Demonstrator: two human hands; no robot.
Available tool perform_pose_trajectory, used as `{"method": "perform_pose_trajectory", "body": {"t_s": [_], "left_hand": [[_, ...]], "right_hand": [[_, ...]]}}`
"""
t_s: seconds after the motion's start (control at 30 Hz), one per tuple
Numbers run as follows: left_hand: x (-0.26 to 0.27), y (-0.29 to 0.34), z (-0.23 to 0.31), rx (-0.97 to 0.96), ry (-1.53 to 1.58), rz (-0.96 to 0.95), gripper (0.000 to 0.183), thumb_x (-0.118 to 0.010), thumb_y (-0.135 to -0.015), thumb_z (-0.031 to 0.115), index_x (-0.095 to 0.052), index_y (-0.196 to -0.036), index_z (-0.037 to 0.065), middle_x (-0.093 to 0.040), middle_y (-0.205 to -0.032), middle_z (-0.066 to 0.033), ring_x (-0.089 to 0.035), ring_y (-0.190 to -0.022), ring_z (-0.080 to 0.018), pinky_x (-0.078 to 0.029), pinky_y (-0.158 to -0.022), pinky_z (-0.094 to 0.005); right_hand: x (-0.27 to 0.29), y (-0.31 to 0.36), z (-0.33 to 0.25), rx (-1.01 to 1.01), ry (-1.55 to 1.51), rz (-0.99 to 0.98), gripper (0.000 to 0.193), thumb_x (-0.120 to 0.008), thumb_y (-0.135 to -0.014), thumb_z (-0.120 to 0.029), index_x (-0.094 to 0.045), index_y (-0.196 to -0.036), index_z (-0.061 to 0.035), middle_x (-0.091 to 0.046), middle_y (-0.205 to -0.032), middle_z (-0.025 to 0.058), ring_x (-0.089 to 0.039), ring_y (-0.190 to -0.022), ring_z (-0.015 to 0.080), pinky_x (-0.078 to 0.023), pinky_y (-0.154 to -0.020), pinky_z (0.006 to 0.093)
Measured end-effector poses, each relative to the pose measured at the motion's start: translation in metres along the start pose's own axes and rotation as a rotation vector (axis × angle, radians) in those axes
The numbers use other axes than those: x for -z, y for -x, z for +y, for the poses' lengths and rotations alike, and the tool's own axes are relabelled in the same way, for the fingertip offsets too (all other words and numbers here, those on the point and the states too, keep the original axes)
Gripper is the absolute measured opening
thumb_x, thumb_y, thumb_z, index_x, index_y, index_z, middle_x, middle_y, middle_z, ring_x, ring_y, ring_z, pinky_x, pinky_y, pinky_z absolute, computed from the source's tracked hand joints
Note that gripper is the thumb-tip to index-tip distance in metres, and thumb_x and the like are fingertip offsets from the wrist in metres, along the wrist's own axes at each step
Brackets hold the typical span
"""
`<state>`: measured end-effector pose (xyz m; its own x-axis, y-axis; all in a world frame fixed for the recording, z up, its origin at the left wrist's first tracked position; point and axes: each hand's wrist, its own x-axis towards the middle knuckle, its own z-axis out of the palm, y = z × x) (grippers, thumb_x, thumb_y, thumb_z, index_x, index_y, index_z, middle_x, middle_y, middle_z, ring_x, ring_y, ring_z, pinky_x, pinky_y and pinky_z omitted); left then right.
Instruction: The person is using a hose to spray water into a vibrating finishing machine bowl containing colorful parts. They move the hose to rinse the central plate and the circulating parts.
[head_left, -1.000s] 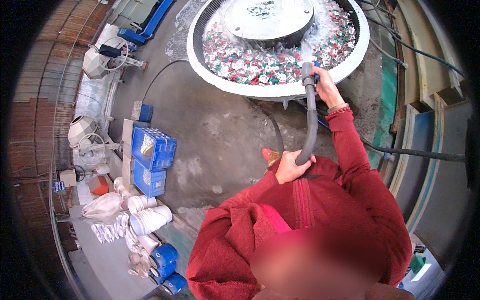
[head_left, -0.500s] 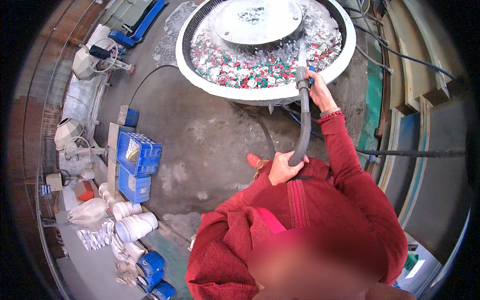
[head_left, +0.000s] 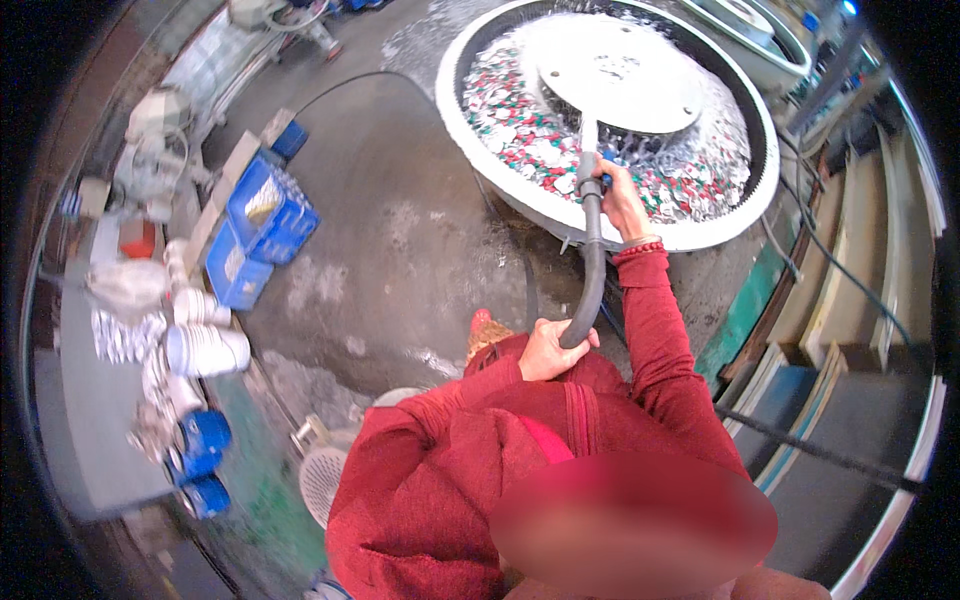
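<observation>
A thick grey hose (head_left: 592,245) runs between my hands, bending down toward my waist. My right hand (head_left: 622,198) is closed around its front end, at a fitting with a blue valve handle (head_left: 606,181). Lower down, my left hand (head_left: 548,350) wraps around the curved part of the hose. Water (head_left: 589,130) streams from the nozzle into a big round white tub (head_left: 520,205) with a dark ribbed inner wall. Small red, green, white and silvery pieces (head_left: 510,125) fill the ring around the tub's raised white centre disc (head_left: 625,75).
Blue crates (head_left: 268,212), white buckets (head_left: 205,348) and blue drums (head_left: 203,443) stand along the left. A perforated white round thing (head_left: 322,483) lies near my left elbow. Dark hoses (head_left: 825,450) cross beside metal troughs (head_left: 850,410) at the right. Wet concrete floor (head_left: 380,230) lies between.
My view has turned, so the tub sits farther right and the crates farther left. The water stream now lands by the centre disc instead of near the right rim. Both hands keep their hold.
</observation>
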<state>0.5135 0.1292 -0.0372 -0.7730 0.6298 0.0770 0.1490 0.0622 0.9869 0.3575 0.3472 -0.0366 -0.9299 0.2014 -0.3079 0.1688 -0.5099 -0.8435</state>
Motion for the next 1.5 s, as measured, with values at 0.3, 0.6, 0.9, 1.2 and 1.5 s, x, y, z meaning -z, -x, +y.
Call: {"method": "perform_pose_trajectory", "body": {"t_s": [0.3, 0.6, 0.9, 1.2, 1.5], "left_hand": [[0.045, -0.016, 0.001, 0.015, -0.012, -0.073, 0.008, -0.06, -0.07, 0.004, -0.064, -0.077, 0.005, -0.062, -0.064, -0.0049, -0.06, -0.06, -0.01, -0.046, -0.059, -0.0253], [0.138, -0.03, -0.017, -0.06, -0.008, 0.033, 0.007, -0.06, -0.071, 0.004, -0.062, -0.077, 0.003, -0.063, -0.067, -0.0049, -0.06, -0.062, -0.0097, -0.047, -0.06, -0.0255], [0.224, -0.025, -0.043, -0.138, 0.07, 0.092, 0.009, -0.061, -0.07, 0.007, -0.064, -0.078, 0.007, -0.063, -0.066, -0.0071, -0.062, -0.059, -0.015, -0.047, -0.058, -0.0273], [0.297, -0.017, -0.061, -0.102, 0.12, 0.031, 0.009, -0.061, -0.072, 0.008, -0.065, -0.08, 0.004, -0.066, -0.072, -0.0062, -0.064, -0.068, -0.0116, -0.049, -0.064, -0.0255], [0.331, 0.001, -0.063, -0.102, 0.169, 0.009, 0.006, -0.06, -0.073, 0.003, -0.064, -0.078, 0.004, -0.06, -0.063, -0.0036, -0.056, -0.059, -0.0066, -0.045, -0.057, -0.0237]], "right_hand": [[-0.016, -0.015, -0.012, 0.094, -0.085, -0.044, 0.026, -0.049, -0.074, -0.018, -0.05, -0.096, -0.0043, -0.052, -0.082, 0.008, -0.053, -0.067, 0.0199, -0.048, -0.059, 0.0342], [-0.098, -0.077, 0.023, 0.001, -0.055, -0.021, 0.015, -0.049, -0.075, -0.021, -0.05, -0.085, -0.009, -0.054, -0.076, 0.0061, -0.054, -0.065, 0.0207, -0.048, -0.054, 0.0338], [-0.181, -0.107, 0.035, 0.071, 0.006, -0.008, 0.026, -0.056, -0.08, -0.028, -0.043, -0.084, -0.0054, -0.05, -0.083, 0.0138, -0.053, -0.07, 0.026, -0.051, -0.062, 0.0447], [-0.195, -0.123, 0.078, -0.025, 0.009, 0.038, 0.016, -0.051, -0.075, -0.018, -0.049, -0.083, -0.0048, -0.056, -0.079, 0.0103, -0.058, -0.064, 0.0236, -0.054, -0.058, 0.039], [-0.246, -0.13, 0.075, 0.153, 0.146, 0.062, 0.013, -0.053, -0.076, -0.021, -0.051, -0.073, -0.0087, -0.052, -0.074, 0.0025, -0.054, -0.066, 0.0143, -0.047, -0.055, 0.0325]]}}
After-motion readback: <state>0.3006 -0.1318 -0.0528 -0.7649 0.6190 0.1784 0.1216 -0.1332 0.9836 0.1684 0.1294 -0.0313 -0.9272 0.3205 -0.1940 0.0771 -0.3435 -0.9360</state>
